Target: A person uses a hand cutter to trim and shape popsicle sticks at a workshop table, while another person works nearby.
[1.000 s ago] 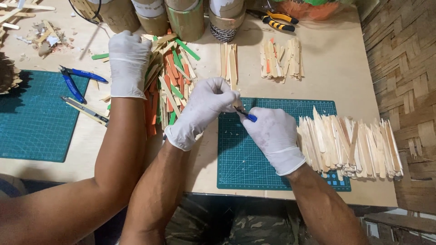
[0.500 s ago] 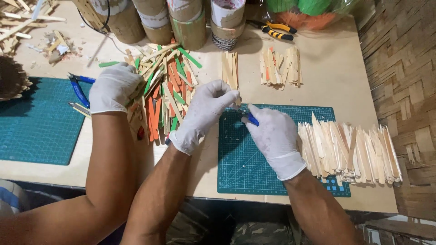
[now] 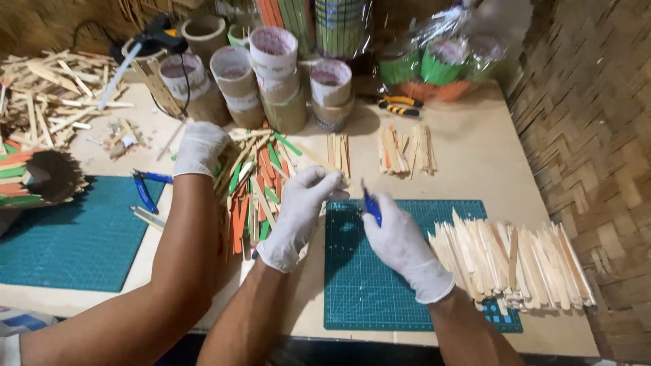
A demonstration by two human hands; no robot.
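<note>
Gloved hands work a stick over the green mat.
Left hand (image 3: 302, 213) pinches a thin wooden stick (image 3: 337, 181) at its 1 o'clock; right hand (image 3: 400, 240) grips a blue cutter (image 3: 370, 203), tip near the stick. Mat (image 3: 380, 285) below. Co-worker's hand (image 3: 198, 148) at 10 o'clock rests on the coloured stick pile (image 3: 254, 186); plain stick row (image 3: 515, 261) at 3 o'clock.

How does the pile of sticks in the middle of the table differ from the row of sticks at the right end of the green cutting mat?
The middle pile of sticks mixes green, orange and plain wood colours; the right row of sticks is all plain pale wood. The middle pile lies crossed and untidy on the bare table; the right row lies side by side, nearly parallel, partly on the cutting mat. Both are thin, flat wooden sticks.
</note>
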